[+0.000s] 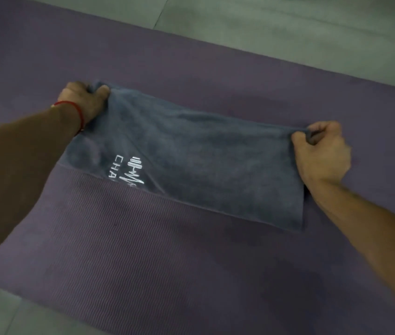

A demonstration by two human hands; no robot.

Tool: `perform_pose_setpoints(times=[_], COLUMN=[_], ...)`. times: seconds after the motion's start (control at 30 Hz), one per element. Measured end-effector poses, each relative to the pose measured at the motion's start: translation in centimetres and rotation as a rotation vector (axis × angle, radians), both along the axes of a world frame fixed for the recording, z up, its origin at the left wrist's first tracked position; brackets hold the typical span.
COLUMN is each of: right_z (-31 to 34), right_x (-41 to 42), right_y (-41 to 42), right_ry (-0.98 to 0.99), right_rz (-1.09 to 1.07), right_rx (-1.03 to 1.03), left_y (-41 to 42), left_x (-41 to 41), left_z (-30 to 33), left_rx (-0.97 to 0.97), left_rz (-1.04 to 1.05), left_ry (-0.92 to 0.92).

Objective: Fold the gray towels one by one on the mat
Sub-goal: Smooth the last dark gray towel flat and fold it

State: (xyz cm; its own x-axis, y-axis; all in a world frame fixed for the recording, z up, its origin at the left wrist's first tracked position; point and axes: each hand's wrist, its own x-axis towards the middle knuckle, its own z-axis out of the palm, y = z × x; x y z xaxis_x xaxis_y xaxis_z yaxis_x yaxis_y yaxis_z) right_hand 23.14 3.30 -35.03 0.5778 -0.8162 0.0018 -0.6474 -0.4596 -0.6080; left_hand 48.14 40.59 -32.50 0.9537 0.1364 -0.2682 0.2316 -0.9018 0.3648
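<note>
A gray towel (191, 155) with a white printed logo near its left part lies stretched across the purple mat (143, 262). My left hand (83, 97), with a red thread at the wrist, grips the towel's far left corner. My right hand (322, 151) pinches the far right corner between thumb and curled fingers. The towel's far edge runs taut between the two hands, and its near edge lies flat on the mat.
Grey floor tiles (264, 18) lie beyond the mat's far edge and at the near left corner (10, 315). The mat extends to the left, the right and toward me around the towel.
</note>
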Motion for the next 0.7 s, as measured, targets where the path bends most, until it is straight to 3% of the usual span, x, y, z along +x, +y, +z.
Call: perform_pose_setpoints(times=[0.2,0.23,0.3,0.37,0.47,0.57,0.63,0.7], right_z=[0.3,0.4,0.5,0.6,1.7,3.4,4.1,4.6], right_x=[0.4,0.4,0.3,0.3,0.6,0.9,0.8,0.7], right_y=[0.0,-0.1,-0.5,-0.7,-0.8,-0.8,-0.6,-0.6], right_ry=[0.084,0.114,0.163,0.196,0.177,0.176,0.160,0.162], right_rz=[0.041,0.076,0.120,0.147,0.144,0.145,0.153,0.107], right_rx=[-0.065,-0.062,-0.032,0.023,0.068,0.038,0.120,0.315], left_y=[0.9,1.1,1.2,0.9,0.5,0.1,-1.4,-4.0], left_x=[-1.3,-2.7,-6.7,-12.0,-17.3,-17.4,-17.5,-19.5], left_z=[-0.1,-0.1,-0.2,-0.4,-2.2,-2.8,-1.4,-0.1], left_rx=[-0.007,-0.010,0.164,0.296,0.336,0.400,0.412,0.350], left_rz=[-0.094,-0.136,-0.249,-0.421,-0.696,-0.690,-0.684,-0.781], left_ry=[-0.053,-0.128,-0.375,-0.506,-0.305,-0.149,-0.167,-0.299])
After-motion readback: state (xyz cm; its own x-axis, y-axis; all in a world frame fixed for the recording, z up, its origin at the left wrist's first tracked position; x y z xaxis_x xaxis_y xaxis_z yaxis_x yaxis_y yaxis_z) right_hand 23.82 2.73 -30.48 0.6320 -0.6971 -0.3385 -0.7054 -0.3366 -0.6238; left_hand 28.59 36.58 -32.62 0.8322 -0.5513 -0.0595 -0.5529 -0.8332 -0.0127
